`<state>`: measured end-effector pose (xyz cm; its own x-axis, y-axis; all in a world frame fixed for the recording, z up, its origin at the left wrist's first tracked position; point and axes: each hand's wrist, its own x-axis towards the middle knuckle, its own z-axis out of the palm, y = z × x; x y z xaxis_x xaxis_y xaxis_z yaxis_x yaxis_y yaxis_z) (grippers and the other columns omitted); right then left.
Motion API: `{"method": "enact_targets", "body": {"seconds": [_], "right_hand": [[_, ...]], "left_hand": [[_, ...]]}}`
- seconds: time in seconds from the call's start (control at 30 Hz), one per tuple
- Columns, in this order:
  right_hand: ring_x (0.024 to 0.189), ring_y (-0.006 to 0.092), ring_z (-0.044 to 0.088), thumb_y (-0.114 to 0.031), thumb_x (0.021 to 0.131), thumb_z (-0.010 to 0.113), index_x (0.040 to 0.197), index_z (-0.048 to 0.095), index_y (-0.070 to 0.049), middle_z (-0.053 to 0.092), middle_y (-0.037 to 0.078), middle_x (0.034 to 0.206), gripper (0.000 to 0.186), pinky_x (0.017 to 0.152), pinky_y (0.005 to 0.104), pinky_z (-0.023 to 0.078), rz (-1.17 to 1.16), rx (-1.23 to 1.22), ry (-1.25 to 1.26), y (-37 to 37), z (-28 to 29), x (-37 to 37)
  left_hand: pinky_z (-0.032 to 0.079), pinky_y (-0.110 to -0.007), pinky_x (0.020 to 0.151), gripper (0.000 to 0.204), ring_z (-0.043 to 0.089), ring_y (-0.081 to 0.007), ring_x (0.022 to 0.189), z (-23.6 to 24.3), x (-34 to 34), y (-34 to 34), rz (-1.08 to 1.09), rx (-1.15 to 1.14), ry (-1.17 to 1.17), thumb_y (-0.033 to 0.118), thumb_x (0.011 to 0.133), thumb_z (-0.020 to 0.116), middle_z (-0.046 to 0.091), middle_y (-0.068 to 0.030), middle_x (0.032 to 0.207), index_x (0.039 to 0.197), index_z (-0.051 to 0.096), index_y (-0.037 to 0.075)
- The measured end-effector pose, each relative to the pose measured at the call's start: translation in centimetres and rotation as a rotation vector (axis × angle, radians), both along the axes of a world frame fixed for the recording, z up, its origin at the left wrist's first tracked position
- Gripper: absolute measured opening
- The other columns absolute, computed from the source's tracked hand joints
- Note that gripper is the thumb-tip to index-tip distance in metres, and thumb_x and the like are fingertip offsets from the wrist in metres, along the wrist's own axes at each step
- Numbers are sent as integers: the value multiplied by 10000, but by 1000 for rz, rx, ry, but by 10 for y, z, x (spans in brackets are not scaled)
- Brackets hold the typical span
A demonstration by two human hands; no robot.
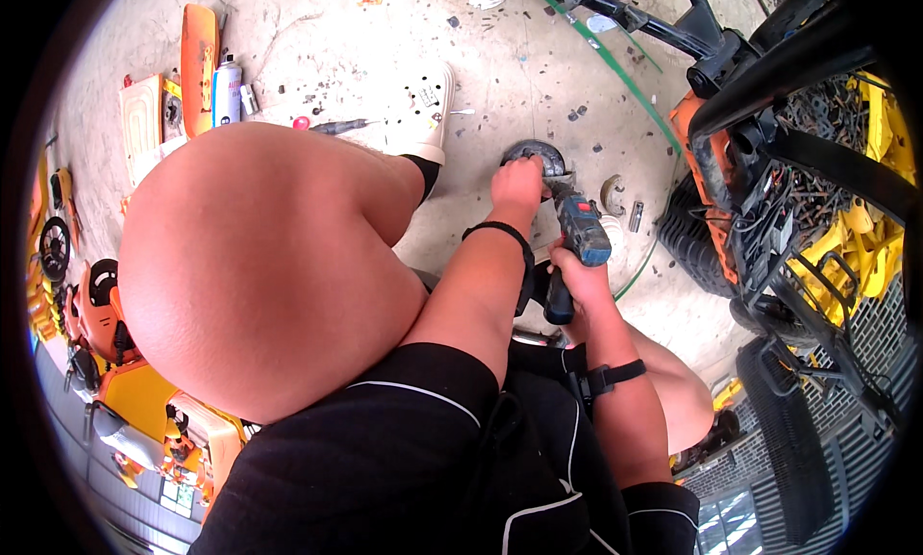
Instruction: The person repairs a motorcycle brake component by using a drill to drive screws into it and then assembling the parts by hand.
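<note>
My right hand is wrapped round the grip of a blue and black cordless drill, whose nose points away from me, toward a round black part low over the floor. Closed on the near side of that part is my left hand; its fingertips are mostly hidden. The drill's tip meets the area beside my left fingers, but I cannot tell exactly what it touches. Just right of the drill lie a curved metal piece and a small metal cylinder on the concrete.
My bent left leg fills the left side, its foot in a white clog. Beyond it are a spray can, an orange panel and a screwdriver. A black vehicle frame and a yellow crate stand at right.
</note>
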<state>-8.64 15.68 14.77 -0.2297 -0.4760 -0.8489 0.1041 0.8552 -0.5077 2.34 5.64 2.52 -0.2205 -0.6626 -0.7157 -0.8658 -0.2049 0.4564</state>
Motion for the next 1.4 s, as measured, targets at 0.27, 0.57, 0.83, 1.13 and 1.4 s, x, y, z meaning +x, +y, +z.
{"method": "enact_targets", "body": {"seconds": [0.27,0.57,0.83,1.13,1.4], "right_hand": [[645,173,606,0,808,620,922,615,-27,611,50,783,117,637,320,501,-79,40,10,-2,6,3],[715,132,626,-37,820,655,1002,638,-20,648,40,837,183,648,307,509,70,-99,128,16,18,-18],[890,140,625,-8,798,646,1143,687,-37,696,24,1011,349,810,298,507,212,-452,179,3,102,-57],[780,281,649,-165,610,707,1095,620,65,622,216,944,544,712,369,539,-176,-816,-301,64,212,-100],[641,258,636,-144,589,718,1106,636,53,634,267,1072,560,699,380,524,-206,-1116,-257,84,272,-99]], "left_hand": [[576,-440,861,449,699,-326,1042,-1,-10,3,0,4,10,322,733,865,723,-130,1070,1066,677,87],[539,-451,901,438,675,-337,1053,13,-9,10,5,-44,252,309,803,812,703,-132,1103,1142,645,86],[531,-455,866,478,666,-365,1018,73,15,-11,176,-260,434,398,922,661,676,-190,1142,1247,590,55],[515,-505,876,403,648,-452,975,100,21,-63,26,-291,333,403,967,577,684,-261,974,1013,680,16],[534,-360,827,324,665,-245,929,279,0,-99,-170,-696,746,279,996,608,708,-132,1026,1147,647,-5]]}}
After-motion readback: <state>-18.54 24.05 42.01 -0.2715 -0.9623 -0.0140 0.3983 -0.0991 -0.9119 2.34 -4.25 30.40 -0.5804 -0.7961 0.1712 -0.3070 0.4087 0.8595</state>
